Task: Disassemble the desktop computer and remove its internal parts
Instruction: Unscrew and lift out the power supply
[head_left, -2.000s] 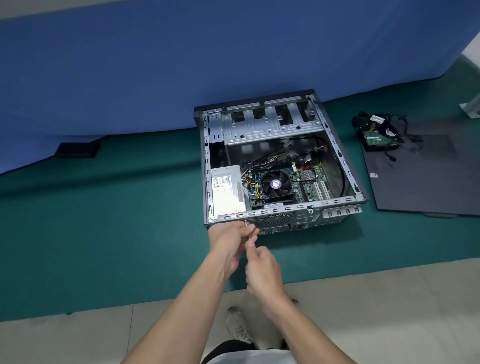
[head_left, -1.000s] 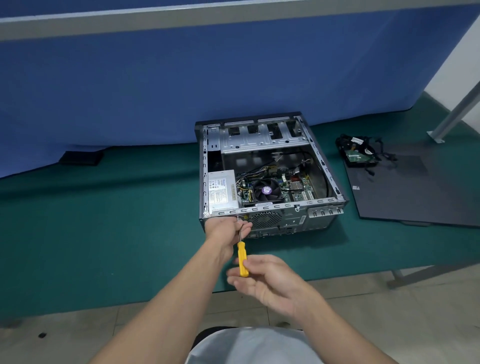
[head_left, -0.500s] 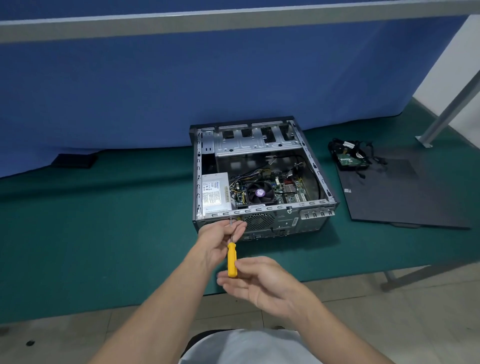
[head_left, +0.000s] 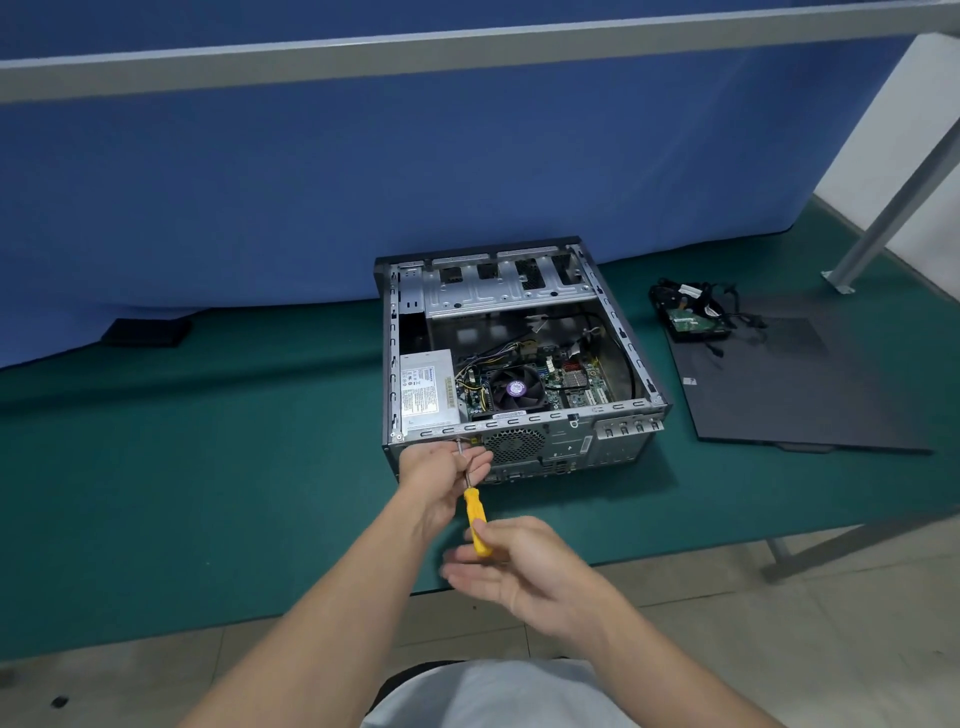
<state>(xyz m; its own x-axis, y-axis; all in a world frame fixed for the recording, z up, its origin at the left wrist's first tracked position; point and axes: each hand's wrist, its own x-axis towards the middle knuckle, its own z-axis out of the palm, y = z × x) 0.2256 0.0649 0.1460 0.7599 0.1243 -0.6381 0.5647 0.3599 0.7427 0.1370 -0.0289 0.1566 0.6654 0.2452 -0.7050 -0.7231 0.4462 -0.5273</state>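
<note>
Head view. The desktop computer (head_left: 519, 364) lies open at centre on the green mat (head_left: 208, 467); its side panel (head_left: 779, 384) and a removed drive (head_left: 693, 319) sit at 3 o'clock. My left hand (head_left: 441, 473) pinches the screwdriver (head_left: 475, 514) shaft at the case's 7 o'clock corner, below the power supply (head_left: 428, 395); my right hand (head_left: 519, 566) pinches the yellow handle. Best practice, I judge: hold the shaft square, press in, turn slowly.

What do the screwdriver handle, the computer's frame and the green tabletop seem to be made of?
Screwdriver handle: likely plastic, smooth bright yellow.
Computer's frame: sheet metal, dull silver-grey, with punched slots.
Green tabletop: a matte covering, perhaps felt or rubber; unclear which.
</note>
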